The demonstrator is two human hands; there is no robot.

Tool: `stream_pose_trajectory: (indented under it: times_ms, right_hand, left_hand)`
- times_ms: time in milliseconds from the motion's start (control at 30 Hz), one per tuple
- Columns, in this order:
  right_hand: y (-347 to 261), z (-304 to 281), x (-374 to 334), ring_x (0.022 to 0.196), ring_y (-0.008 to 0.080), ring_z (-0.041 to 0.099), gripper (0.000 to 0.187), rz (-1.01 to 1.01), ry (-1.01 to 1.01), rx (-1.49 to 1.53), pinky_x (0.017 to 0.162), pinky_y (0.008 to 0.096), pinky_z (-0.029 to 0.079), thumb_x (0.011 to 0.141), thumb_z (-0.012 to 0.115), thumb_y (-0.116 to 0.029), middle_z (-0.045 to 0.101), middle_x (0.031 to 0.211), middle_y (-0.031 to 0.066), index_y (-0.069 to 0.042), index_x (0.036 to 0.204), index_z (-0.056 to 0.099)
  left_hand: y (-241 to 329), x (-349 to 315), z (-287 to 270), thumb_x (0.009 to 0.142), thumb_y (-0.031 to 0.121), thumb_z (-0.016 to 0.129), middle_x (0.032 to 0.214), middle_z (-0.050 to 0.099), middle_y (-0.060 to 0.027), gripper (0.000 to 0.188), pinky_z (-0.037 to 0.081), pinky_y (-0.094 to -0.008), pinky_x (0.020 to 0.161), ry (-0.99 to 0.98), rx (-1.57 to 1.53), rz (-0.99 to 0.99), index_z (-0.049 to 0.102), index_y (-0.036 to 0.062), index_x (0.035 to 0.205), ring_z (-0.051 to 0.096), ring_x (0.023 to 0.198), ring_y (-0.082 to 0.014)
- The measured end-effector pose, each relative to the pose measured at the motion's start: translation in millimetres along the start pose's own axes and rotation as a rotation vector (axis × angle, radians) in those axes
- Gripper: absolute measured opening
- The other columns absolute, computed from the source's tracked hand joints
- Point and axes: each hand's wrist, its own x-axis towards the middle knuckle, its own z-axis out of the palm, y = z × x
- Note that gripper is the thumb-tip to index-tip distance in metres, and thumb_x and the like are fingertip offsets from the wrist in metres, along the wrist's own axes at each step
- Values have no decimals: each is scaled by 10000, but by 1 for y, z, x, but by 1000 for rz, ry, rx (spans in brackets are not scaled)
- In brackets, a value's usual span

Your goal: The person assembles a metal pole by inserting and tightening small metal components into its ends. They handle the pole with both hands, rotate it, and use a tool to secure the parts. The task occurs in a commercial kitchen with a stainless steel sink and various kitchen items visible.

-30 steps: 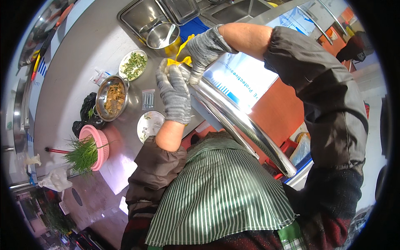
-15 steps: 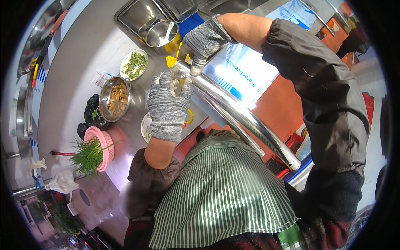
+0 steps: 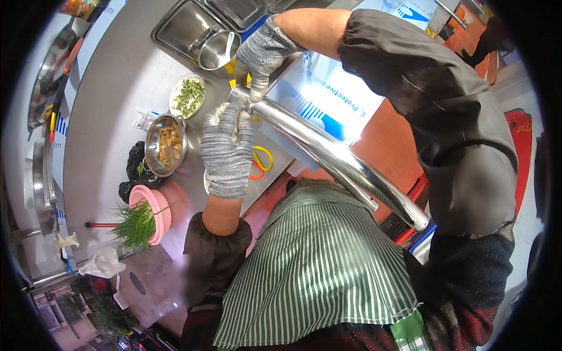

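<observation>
A long, shiny metal tube (image 3: 345,161) slants from the hands down to the right, with a thinner metal bar (image 3: 342,180) alongside it. Both hands wear grey knitted gloves and meet at the tube's upper-left end. My right hand (image 3: 260,55) reaches over from the far side, its thumb and fingers closed on that end. From the near side, my left hand (image 3: 228,155) has its bent fingers closed at the same end, which they partly cover. Just right of the left glove lie scissors (image 3: 262,159) with yellow and red handles, partly hidden.
Left of the hands stand a plate of chopped greens (image 3: 188,96), a metal bowl of brown food pieces (image 3: 165,145) and a pink basket with green stalks (image 3: 153,213). Behind are a metal pot with a white spoon (image 3: 219,50) and a steel tray (image 3: 181,32).
The view has shifted slightly. Both hands stay at the tube's end, the right fingers now pointing more downward. More of the scissors' handles shows beside the left glove.
</observation>
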Motion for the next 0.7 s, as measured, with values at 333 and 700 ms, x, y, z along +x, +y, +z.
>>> stream_pose_trajectory:
  times_ms: [333,700]
  right_hand:
    - [7,-2,-2,1015,245,593,635,-19,-8,41,881,354,449,729,769,-451,657,1099,113,-57,1201,612]
    - [9,-1,-4,1010,247,594,647,-35,-16,69,873,353,454,726,775,-440,654,1099,117,-48,1210,602]
  left_hand:
    - [0,15,-11,822,142,614,848,604,-131,215,494,-389,615,-68,512,282,596,50,1016,614,718,-283]
    - [-2,50,-42,802,101,590,1001,606,-178,347,518,-406,698,-542,610,593,538,17,1136,630,811,-318]
